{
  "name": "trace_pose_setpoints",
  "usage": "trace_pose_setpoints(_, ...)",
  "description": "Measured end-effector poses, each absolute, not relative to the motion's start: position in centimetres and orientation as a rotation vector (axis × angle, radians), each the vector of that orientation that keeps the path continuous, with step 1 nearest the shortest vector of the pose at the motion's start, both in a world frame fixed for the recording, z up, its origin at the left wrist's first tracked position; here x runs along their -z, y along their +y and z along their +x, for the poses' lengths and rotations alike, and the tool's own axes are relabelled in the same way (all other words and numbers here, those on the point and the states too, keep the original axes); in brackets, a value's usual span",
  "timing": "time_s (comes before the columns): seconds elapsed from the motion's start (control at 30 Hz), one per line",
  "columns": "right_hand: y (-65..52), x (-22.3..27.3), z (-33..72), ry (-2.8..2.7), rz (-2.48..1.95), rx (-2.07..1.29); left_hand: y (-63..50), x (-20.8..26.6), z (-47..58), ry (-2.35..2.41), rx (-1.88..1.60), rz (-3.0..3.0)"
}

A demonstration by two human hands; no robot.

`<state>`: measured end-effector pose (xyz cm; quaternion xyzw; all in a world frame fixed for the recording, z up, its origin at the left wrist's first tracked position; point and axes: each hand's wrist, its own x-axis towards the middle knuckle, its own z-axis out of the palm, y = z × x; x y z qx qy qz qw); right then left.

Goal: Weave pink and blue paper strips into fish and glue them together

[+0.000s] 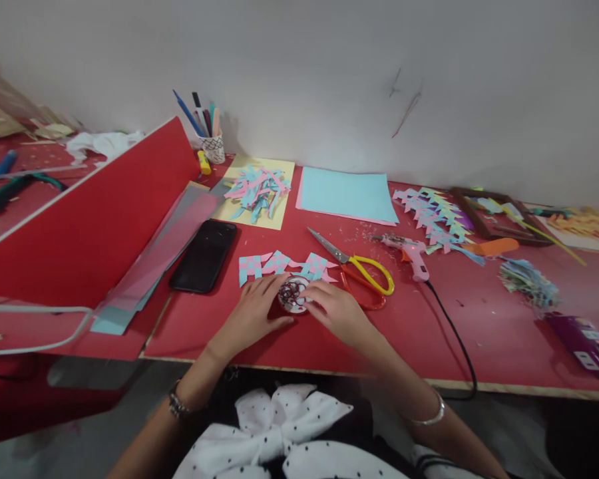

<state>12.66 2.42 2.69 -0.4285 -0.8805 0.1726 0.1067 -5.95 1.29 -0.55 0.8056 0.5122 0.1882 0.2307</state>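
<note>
A small round white dish with a dark reddish tangle in it lies between my hands near the table's front edge. My left hand curves around its left side, fingertips at the upper rim and thumb below. At its right side my right hand has its fingers bent together at the rim; what they pinch, if anything, is hidden. Just beyond lie woven pink-and-blue paper pieces. Scissors with yellow and red handles rest to the right, blades slightly apart.
A black phone lies left, beside paper sheets and a slanted red board. Paper strips are heaped behind. At right are a pink glue gun with its cord, woven chains and a purple case.
</note>
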Motion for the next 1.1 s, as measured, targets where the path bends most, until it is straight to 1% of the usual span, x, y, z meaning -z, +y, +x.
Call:
trace_pose_setpoints(0.2,3.4,-2.8,10.1,-2.624,-1.522,-0.497,1.6,1.1,-5.6,1.488,-0.546,2.225)
trace_pose_setpoints(0.33,3.5,-3.1,9.7,-2.617,-1.611,-0.494,1.6,1.0,-5.7,1.491,-0.525,2.228)
trace_pose_setpoints(0.57,3.6,-3.4,10.4,-2.533,-1.609,-0.54,1.5,1.0,-5.6,1.506,-0.499,2.235)
trace_pose_setpoints(0.87,4.0,-3.3,11.2,-2.352,-1.641,-0.504,1.4,0.9,-5.6,1.49,-0.509,2.225)
trace_pose_setpoints(0.97,4.1,-3.4,11.1,-2.374,-1.686,-0.533,1.5,1.0,-5.6,1.479,-0.541,2.21)
trace_pose_setpoints(1.03,4.0,-3.4,10.8,-2.408,-1.685,-0.488,1.5,1.1,-5.7,1.469,-0.578,2.208)
trace_pose_setpoints(1.1,4.0,-3.4,10.5,-2.488,-1.568,-0.414,1.5,1.3,-5.7,1.46,-0.615,2.213)
